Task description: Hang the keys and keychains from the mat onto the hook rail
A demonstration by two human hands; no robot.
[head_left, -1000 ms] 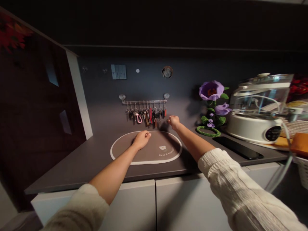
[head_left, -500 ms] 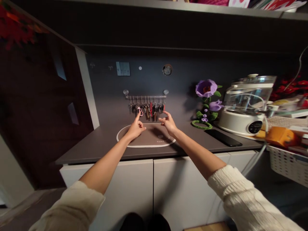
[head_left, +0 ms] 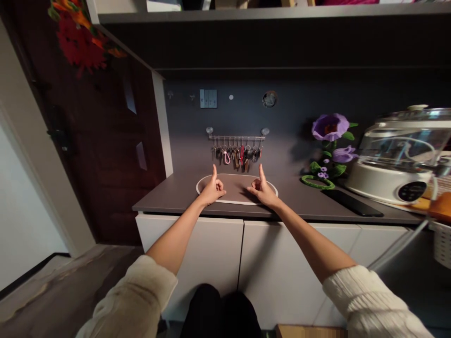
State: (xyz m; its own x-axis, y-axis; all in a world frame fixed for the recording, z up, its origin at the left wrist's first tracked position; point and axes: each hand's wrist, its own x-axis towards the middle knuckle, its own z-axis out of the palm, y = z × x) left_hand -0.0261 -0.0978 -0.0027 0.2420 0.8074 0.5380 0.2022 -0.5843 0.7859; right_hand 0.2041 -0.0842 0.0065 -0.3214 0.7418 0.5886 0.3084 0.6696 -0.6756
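My left hand (head_left: 212,190) is over the left part of an oval brown mat (head_left: 236,183) with a white rim. Its index finger points up, the thumb reaches inward and the other fingers curl, holding nothing. Mirroring it, my right hand (head_left: 265,188) is over the mat's right part, also with index finger and thumb stretched out and nothing held. Beyond both fingertips hangs a row of keys (head_left: 237,157) on a rack (head_left: 237,137) fixed to the wall. A pink carabiner (head_left: 226,157) hangs among them, and neither hand touches it.
To the right stand a purple flower ornament (head_left: 330,127), a black phone (head_left: 352,203) lying flat and a white appliance (head_left: 391,176) with a clear upper part. A shelf (head_left: 268,42) overhangs the counter (head_left: 169,192). A dark door (head_left: 112,188) is at the left.
The view has swung left, showing more of the door and floor. My hands have drawn back from the keys, and both index fingers now point more upright.
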